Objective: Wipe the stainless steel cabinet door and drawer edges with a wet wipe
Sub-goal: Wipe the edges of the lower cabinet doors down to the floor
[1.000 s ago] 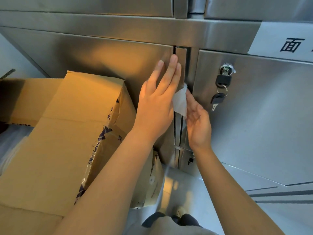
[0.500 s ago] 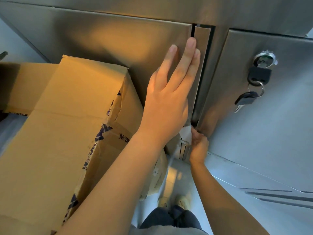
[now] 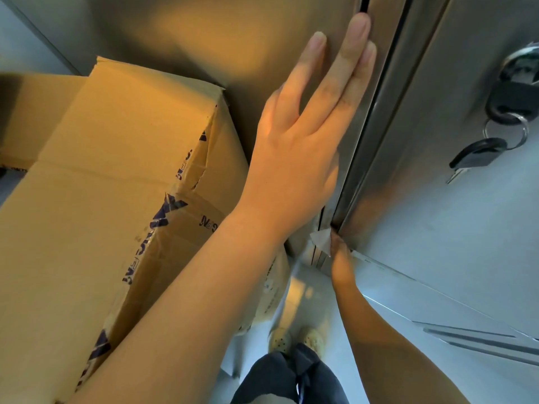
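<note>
My left hand [image 3: 303,135] lies flat with straight fingers on the left stainless steel door [image 3: 233,33], close to its right edge. Low down, my right hand [image 3: 339,252] holds the white wet wipe [image 3: 320,239] against the bottom of the narrow vertical gap [image 3: 376,112] between the two doors. Most of my right hand is hidden behind the door edge and its own wrist. The right door [image 3: 437,199] carries a lock with keys [image 3: 493,132] hanging from it.
A large taped cardboard box [image 3: 116,199] stands at the left, against the left door, with another box [image 3: 35,118] behind it. My shoes [image 3: 297,339] show on the floor below. Steel ledges [image 3: 466,339] run at the lower right.
My right hand slid the wipe down the gap from mid-height to its bottom end. The camera moved closer and lower. My left hand stayed flat on the left door.
</note>
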Tool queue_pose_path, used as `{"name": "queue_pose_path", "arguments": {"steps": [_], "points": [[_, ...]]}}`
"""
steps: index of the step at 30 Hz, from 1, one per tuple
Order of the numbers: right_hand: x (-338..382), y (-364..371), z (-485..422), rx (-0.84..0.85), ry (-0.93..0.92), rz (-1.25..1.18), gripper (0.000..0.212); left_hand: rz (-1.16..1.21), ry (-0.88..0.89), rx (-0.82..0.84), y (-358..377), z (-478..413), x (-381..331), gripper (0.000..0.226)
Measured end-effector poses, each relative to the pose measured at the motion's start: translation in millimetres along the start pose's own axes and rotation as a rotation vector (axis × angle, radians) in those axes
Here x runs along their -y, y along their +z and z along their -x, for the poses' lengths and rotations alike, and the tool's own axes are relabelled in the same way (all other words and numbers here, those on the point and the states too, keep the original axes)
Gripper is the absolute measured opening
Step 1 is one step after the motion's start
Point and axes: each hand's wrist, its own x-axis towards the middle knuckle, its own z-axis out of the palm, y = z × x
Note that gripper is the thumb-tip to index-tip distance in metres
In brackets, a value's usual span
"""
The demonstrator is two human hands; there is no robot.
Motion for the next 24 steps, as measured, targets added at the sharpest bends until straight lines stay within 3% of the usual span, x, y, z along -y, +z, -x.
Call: {"name": "queue_pose_path", "arguments": {"steps": [3, 6, 8, 11, 17, 24], "points": [[5, 3, 9, 0.030, -0.139, 0.024, 0.044, 0.011, 0.001, -0.006, 1, 0, 0, 0.063], [24, 3, 24, 0.005, -0.144, -0.159, 0.036, 0.023, 0.002, -0.008, 1, 1, 1, 0.064], [40, 0, 46, 0.082, -0.198, -0.301, 0.035, 0.023, 0.010, -0.007, 2, 2, 2, 0.066], [71, -5, 89, 0.201, -0.406, -0.469, 0.044, 0.014, 0.008, -0.018, 3, 3, 2, 0.065], [137, -8, 149, 0.242, -0.925, -0.553, 0.059, 0.051, 0.005, -0.017, 7, 4, 3, 0.062], [194, -9, 189, 0.291, -1.089, -0.612, 0.063, 0.053, 0.009, 0.005, 4, 4, 6, 0.057]]}}
